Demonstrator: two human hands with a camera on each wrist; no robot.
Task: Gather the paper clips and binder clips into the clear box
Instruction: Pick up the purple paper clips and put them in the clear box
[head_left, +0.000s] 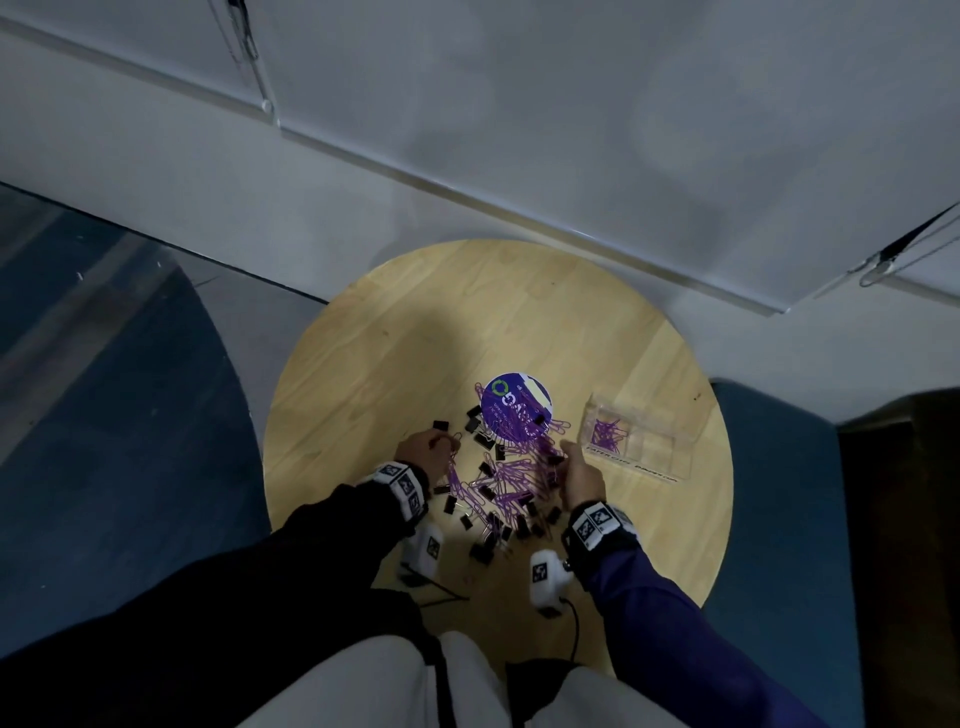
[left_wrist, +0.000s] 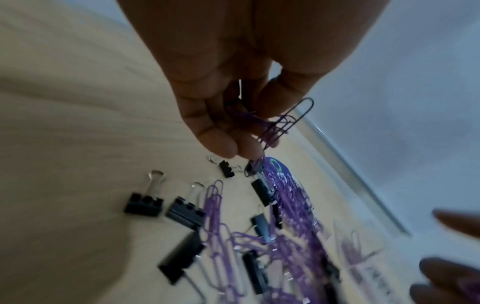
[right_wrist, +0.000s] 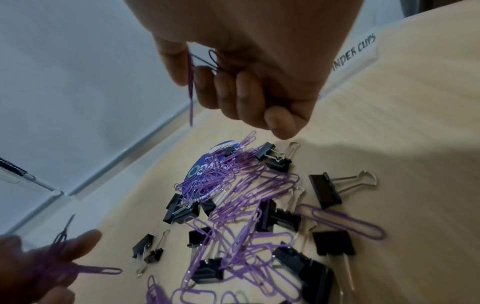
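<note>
A heap of purple paper clips (head_left: 506, 483) mixed with black binder clips (head_left: 480, 551) lies at the middle of the round wooden table (head_left: 415, 322). My left hand (head_left: 428, 452) hovers at the heap's left edge and pinches a bunch of purple paper clips (left_wrist: 275, 127). My right hand (head_left: 582, 475) is at the heap's right edge, fingers curled round a few purple paper clips (right_wrist: 205, 63). The clear box (head_left: 639, 441) stands right of the heap, just beyond my right hand, with some purple clips in its left compartment.
A round purple lid (head_left: 514, 413) lies at the far side of the heap, partly covered by clips. The box bears handwritten labels (right_wrist: 355, 53). A white wall runs behind the table; blue seating (head_left: 779, 519) flanks it on the right.
</note>
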